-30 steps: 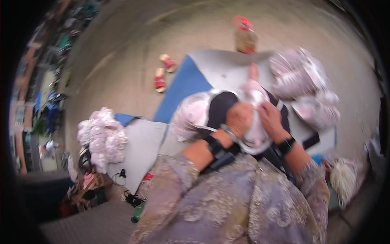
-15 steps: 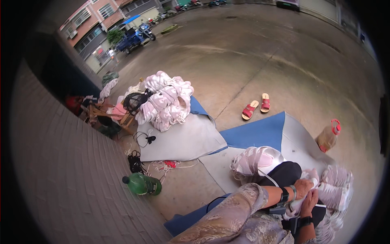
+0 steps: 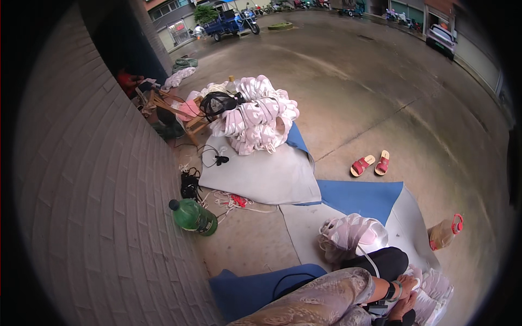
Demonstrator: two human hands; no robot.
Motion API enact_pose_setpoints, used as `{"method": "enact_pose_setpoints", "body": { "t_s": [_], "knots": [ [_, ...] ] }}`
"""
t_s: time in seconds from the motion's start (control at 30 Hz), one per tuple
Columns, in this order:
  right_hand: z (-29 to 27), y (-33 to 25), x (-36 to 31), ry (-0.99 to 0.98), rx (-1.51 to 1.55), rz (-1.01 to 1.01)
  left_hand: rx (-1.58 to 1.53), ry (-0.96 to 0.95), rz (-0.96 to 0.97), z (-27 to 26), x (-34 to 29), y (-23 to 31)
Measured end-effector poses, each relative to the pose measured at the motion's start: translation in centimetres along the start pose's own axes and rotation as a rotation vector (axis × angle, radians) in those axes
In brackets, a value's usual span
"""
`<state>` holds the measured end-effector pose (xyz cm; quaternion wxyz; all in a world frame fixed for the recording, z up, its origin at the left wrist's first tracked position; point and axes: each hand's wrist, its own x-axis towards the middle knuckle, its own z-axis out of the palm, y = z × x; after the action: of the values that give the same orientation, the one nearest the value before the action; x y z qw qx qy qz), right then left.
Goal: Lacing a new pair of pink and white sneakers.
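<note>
At the lower right, my left hand point(image 3: 406, 284), with a black wristband and a bracelet, closes on a pink-and-white shoe upper point(image 3: 416, 283). Close below it, my right hand point(image 3: 402, 306) is closed on the same upper, its fingers partly hidden. Most of the upper is covered by my hands. Just beyond them lies a stack of nested pink-and-white shoe uppers point(image 3: 436, 293). Another bundle of uppers point(image 3: 353, 233) rests on the grey mat point(image 3: 304, 231), with a white strap point(image 3: 370, 262) running from it toward my lap.
A large heap of bundled uppers point(image 3: 261, 117) sits on the far mat by a wooden chair point(image 3: 190, 127). A green bottle point(image 3: 194, 217) stands near the brick wall point(image 3: 119, 217). Red sandals point(image 3: 371, 164) and a red-capped plastic jug point(image 3: 446, 232) are farther out. Loose cords point(image 3: 223, 200) lie on the floor.
The view has tilted and shifted, so the scene sits lower and more of the yard shows. My hands stay together at the shoe upper, now nearer the lower edge.
</note>
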<state>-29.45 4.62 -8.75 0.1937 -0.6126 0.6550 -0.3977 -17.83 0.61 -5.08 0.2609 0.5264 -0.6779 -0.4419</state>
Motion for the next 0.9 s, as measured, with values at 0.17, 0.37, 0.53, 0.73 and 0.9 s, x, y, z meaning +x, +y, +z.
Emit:
{"method": "enact_pose_setpoints", "body": {
  "t_s": [0.17, 0.37, 0.53, 0.73, 0.9],
  "knots": [
    [0.1, -0.3, 0.3, 0.002, 0.027, 0.015, 0.041, 0.044, 0.0, -0.2, -0.5, -0.5],
    [-2.0, 3.3, 1.1, -0.045, 0.09, 0.016, 0.16, 0.224, 0.191, 2.0, 0.5, -0.5],
    [-6.3, -7.9, 0.2, -0.317, 0.023, -0.068, 0.253, 0.453, 0.274, 2.2, 0.5, -2.4],
    [-6.6, -6.0, -0.1, -0.379, -0.002, -0.024, 0.328, 0.611, 0.395, 3.7, 1.4, -3.7],
    [-6.4, 0.1, 0.1, -0.257, -0.217, -0.325, 0.238, 0.133, 0.003, -6.1, 1.1, -0.5]
  ]
}}
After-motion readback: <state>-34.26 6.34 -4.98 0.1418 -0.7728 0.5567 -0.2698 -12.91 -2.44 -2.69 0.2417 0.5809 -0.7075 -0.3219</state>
